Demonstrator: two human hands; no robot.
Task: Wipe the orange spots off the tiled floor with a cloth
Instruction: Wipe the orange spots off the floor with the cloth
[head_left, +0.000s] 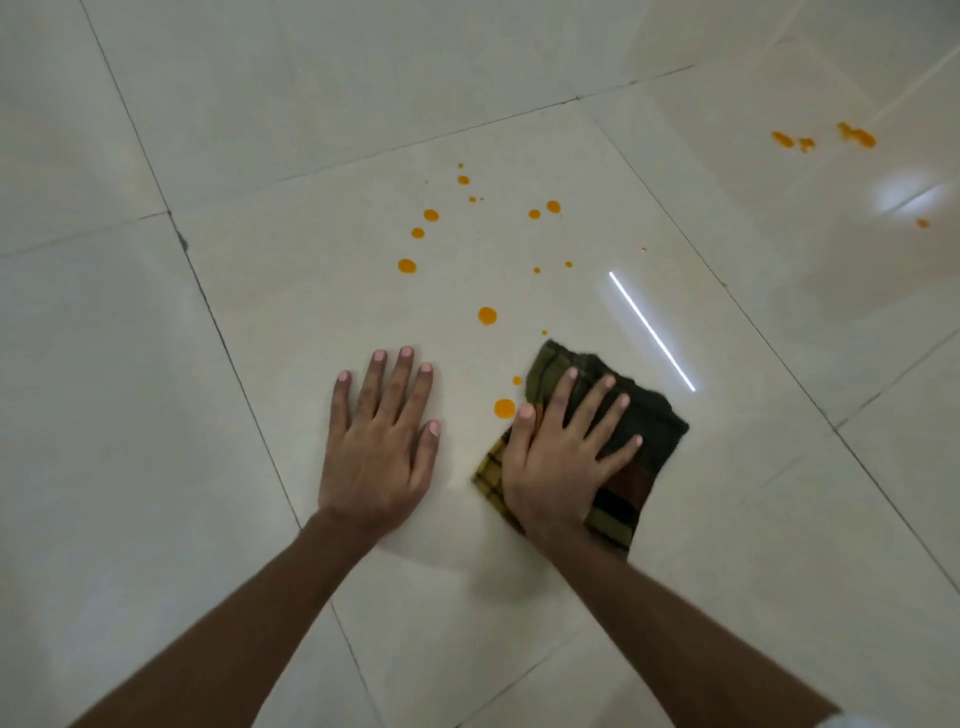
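Glossy cream tiled floor (156, 467), seen from above. Left hand (376, 447) spread flat, bare on tile; right hand (563, 457) spread, pressing dark green-and-yellow checked folded cloth (644, 467), long axis toward 11 o'clock. Nearest round orange spot (504, 408) touching right thumb tip, at 10 o'clock from cloth. Scattered orange droplets (487, 315) beyond at 12. Smeared orange patches (857, 136) far off at 2. Nothing blocking.

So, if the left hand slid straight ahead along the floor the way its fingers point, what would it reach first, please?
Probably the orange spot beyond the fingertips of the left hand, though the line may just miss it. The tiled floor between them looks bare.
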